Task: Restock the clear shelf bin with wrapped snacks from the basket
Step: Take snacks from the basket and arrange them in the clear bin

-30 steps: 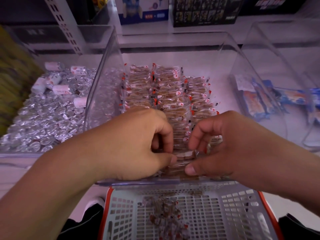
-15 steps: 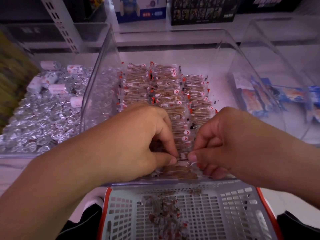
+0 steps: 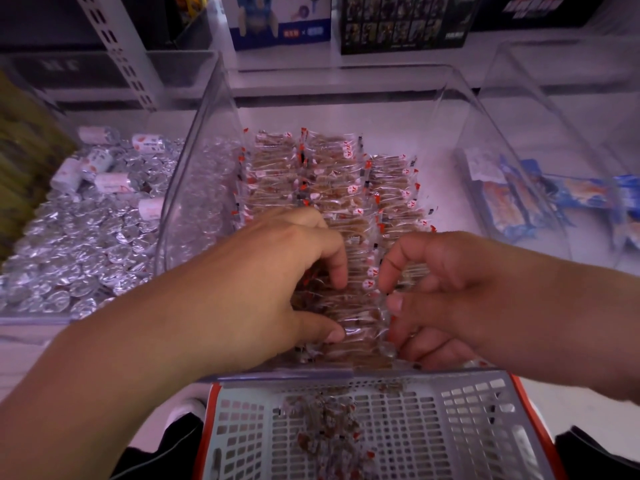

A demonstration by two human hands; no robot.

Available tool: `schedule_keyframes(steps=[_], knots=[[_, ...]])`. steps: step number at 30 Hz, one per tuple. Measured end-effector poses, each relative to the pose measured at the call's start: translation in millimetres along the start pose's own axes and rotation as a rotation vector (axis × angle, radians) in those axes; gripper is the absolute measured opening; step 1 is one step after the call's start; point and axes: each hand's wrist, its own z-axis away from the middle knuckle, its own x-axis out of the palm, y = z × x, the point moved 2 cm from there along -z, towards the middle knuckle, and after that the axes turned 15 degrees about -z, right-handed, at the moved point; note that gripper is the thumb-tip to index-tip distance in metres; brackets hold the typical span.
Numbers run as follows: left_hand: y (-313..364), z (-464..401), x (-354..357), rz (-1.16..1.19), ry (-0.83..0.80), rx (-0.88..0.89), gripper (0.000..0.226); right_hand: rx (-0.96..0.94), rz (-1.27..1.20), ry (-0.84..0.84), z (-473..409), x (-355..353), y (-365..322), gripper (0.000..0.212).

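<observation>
The clear shelf bin (image 3: 460, 109) stands in the middle and holds rows of brown wrapped snacks (image 3: 332, 174) in clear wrappers with red marks. My left hand (image 3: 273, 282) is in the bin's front part, its curled index finger and thumb bracketing a stack of these snacks. My right hand (image 3: 450, 289) faces it with curled fingers, the fingertips on the right ends of the same front stack. Below the bin, the grey basket (image 3: 485, 410) with an orange rim holds a small pile of wrapped snacks (image 3: 329, 434).
A bin of silver foil sweets (image 3: 79, 254) with white rolls sits to the left. To the right, another clear bin holds blue packets (image 3: 512, 202). Boxed goods (image 3: 401, 22) stand on the shelf behind, next to a white slotted upright (image 3: 114, 46).
Both hands had pinched one snack between them at the bin's front. They have since drawn apart, and their fingers now spread over the front stack.
</observation>
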Motion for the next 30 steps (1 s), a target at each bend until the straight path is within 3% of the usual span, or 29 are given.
schedule_keyframes(steps=[3,6,9,15,18,20,24,26,28,30], knots=[[0,1,-1,0.005,-0.001,0.004,0.044,-0.044,0.078,0.019,3,1,-2,0.016],[1,2,-1,0.029,0.044,0.025,0.037,-0.427,0.567,0.207,4,-9,-16,0.019],[3,3,-2,-0.025,0.12,0.05,0.027,-0.652,0.76,0.207,11,-3,-22,0.013],[5,9,6,-0.162,0.177,0.034,0.036,-0.691,0.875,0.064,24,2,-6,0.024],[14,17,4,-0.206,0.211,0.005,0.029,-0.82,1.026,0.215,39,6,5,0.022],[25,30,2,-0.208,0.326,-0.036,0.021,-0.895,1.099,0.323,53,15,23,0.019],[58,69,15,-0.156,0.725,-0.041,0.016,-1.06,1.179,0.426,71,28,70,0.014],[74,84,38,-0.17,0.811,0.03,0.015,-1.153,1.225,0.466,70,26,95,0.025],[83,93,70,-0.206,0.813,0.124,0.015,-1.195,1.241,0.388,62,25,128,0.041],[81,93,107,-0.217,0.666,0.143,0.014,-1.072,1.254,0.257,47,27,168,0.043]])
